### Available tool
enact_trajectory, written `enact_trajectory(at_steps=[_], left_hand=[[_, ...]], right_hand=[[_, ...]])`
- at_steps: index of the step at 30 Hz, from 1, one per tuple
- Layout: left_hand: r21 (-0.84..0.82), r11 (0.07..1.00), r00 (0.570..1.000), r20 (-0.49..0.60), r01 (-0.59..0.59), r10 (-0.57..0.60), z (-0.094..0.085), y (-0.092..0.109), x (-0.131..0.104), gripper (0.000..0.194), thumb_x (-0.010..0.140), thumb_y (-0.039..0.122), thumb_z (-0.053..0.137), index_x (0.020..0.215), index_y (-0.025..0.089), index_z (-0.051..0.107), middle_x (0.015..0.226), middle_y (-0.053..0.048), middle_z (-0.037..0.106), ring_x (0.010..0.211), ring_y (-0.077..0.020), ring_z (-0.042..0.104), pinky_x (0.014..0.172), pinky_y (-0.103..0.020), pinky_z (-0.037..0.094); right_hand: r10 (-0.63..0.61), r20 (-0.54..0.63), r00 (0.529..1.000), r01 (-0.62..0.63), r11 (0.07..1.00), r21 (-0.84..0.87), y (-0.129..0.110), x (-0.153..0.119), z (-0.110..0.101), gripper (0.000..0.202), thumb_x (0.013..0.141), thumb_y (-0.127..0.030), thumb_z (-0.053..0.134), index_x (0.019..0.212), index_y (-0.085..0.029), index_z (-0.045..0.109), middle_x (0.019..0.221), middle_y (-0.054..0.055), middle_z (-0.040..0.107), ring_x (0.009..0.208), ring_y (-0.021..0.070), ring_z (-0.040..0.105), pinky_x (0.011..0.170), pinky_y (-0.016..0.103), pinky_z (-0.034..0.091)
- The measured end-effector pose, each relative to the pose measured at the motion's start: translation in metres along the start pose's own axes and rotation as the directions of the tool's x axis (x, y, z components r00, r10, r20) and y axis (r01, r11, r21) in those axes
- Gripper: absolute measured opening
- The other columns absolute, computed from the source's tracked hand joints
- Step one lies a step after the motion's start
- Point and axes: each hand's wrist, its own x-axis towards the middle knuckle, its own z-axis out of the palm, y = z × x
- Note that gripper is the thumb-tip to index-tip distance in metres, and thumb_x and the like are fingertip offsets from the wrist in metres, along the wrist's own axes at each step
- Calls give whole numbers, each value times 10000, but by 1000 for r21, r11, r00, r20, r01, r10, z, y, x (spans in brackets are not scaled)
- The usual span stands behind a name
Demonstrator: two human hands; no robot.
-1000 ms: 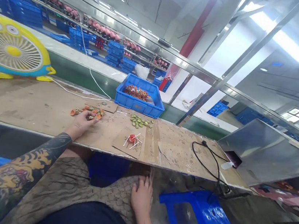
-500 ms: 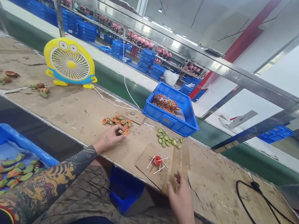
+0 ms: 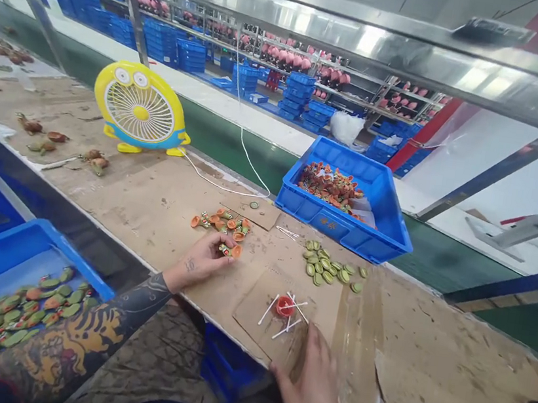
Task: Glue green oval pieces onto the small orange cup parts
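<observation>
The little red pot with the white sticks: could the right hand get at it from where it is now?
Most likely yes. The right hand looks open and lies close beside the red pot; only thin white sticks, lying on and around it, look in the way.

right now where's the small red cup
In the head view, low and just right of centre, the small red cup sits on the cardboard among white cotton swabs, near the right hand.

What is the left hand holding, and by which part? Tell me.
The left hand holds a small painted piece by its green body, between thumb and fingers, the orange cup-shaped end left free.
</observation>
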Motion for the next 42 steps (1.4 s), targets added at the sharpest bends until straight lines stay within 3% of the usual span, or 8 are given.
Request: enact_trajectory(at_steps=[11,14,17,21,24,29,36,42], left_hand=[[-51,997,997,46,62,-59,-3,-2,-4,324,861,316,838,1089,163,665,1153,-74,692,1023,-243,673,882,-423,582],[-65,995,997,38,70,-68,-2,2,-6,304,881,291,819,1111,166,666,1158,-66,687,993,-230,672,859,-412,588],[-70,995,997,23,71,-69,-1,3,-9,282,895,284,807,1111,164,670,1143,-62,687,954,-216,673,821,-390,593],[-91,994,998,24,59,-57,0,2,-8,268,896,297,806,1086,161,675,1124,-60,694,934,-211,677,809,-383,592],[-133,990,999,27,44,-41,0,1,-6,286,869,313,828,1058,165,672,1118,-58,699,973,-226,674,855,-406,575],[-222,974,999,29,50,-45,-2,2,-7,350,795,368,895,972,188,652,1141,-80,703,1092,-257,643,910,-396,516],[-245,966,996,66,80,-66,-1,0,-6,339,781,377,915,944,211,668,1132,-108,725,1110,-276,654,898,-370,497],[-227,972,997,58,54,-42,-3,-1,-4,301,799,355,901,945,217,678,1117,-100,740,1117,-273,665,918,-369,502]], right_hand=[[-151,96,984,143,986,86,26,21,25,939,862,-616,650,1605,-153,312,1590,221,483,1421,475,499,1150,662,415],[-107,78,991,85,966,243,29,25,6,846,901,-660,579,1540,-135,401,1561,220,516,1446,423,496,1164,594,455],[62,33,998,-69,938,340,18,45,-30,751,907,-717,509,1436,-186,530,1476,201,593,1254,392,656,992,537,581],[132,-67,989,-101,933,345,-8,103,-77,640,845,-727,531,1233,-238,674,1209,155,741,929,327,740,753,437,596],[64,6,998,-64,976,209,-12,156,-90,593,847,-651,496,1181,-209,708,1137,141,771,910,302,735,739,390,574],[160,27,987,-160,987,5,20,203,-75,515,791,-354,560,1209,-118,744,1153,204,756,1037,355,710,921,457,530],[185,-27,982,-187,975,-117,34,197,-46,551,957,-425,458,1340,-110,697,1226,244,699,1100,375,669,928,470,512],[201,-68,977,-207,975,-86,37,200,-54,451,921,-409,496,1211,-157,732,1073,160,754,935,305,705,776,373,520]])
